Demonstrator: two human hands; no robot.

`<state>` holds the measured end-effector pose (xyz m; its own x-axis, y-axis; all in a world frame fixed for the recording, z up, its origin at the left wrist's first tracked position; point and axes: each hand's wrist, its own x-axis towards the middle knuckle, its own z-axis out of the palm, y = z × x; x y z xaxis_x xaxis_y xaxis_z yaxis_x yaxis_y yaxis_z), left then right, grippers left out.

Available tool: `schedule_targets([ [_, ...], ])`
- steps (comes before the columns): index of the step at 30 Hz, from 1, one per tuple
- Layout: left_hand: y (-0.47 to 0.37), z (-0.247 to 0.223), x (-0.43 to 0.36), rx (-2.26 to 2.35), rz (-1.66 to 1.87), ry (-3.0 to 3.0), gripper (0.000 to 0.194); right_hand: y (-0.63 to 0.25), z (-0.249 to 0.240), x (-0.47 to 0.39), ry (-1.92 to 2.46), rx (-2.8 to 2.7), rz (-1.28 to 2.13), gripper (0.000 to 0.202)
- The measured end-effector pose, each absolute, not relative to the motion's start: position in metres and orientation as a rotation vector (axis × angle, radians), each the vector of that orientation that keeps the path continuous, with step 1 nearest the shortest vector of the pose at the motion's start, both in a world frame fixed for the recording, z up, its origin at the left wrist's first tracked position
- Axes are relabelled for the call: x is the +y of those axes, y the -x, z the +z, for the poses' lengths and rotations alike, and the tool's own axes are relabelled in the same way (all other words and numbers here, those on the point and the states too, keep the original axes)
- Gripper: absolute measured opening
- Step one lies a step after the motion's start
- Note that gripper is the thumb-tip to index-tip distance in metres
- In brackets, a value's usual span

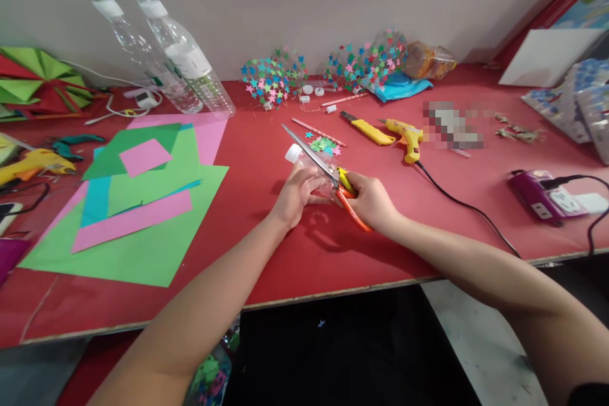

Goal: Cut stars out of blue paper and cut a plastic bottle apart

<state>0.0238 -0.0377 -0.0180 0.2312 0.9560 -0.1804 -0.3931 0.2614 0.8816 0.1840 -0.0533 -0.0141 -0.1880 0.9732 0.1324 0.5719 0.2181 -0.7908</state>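
My left hand (pixel 301 193) is closed around a clear plastic bottle piece (pixel 324 185) with a white cap (pixel 294 153), held just over the red table. In my right hand (pixel 373 201) are scissors (pixel 346 185) with yellow and orange handles. Their long metal blades pass over the bottle piece and point to the far left; whether they touch the plastic I cannot tell. Small paper stars (pixel 323 144) lie just behind the bottle piece, beside a pink striped straw (pixel 318 132).
On the left lie green, pink and blue paper sheets (pixel 143 266), with clear bottles (pixel 185 57) behind. Star-covered clear pieces (pixel 273 81) stand near the wall. To the right are a yellow box cutter (pixel 373 132), a corded glue gun (pixel 408 138) and a purple power strip (pixel 535 196).
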Motion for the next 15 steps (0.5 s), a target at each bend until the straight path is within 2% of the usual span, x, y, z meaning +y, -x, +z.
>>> schedule_targets([
  [5, -0.025, -0.026, -0.037, 0.899, 1.099, -0.856, 0.064, -0.182, -0.017, -0.055, 1.406, -1.884, 0.84, 0.034],
  [11, -0.028, -0.034, -0.037, 0.975, 1.261, -0.949, 0.045, -0.182, -0.011, -0.058, 1.405, -1.943, 0.839, 0.03],
  [15, -0.031, -0.034, -0.035, 1.059, 1.292, -0.952, 0.039, -0.18, -0.01, -0.062, 1.425, -2.017, 0.821, 0.028],
])
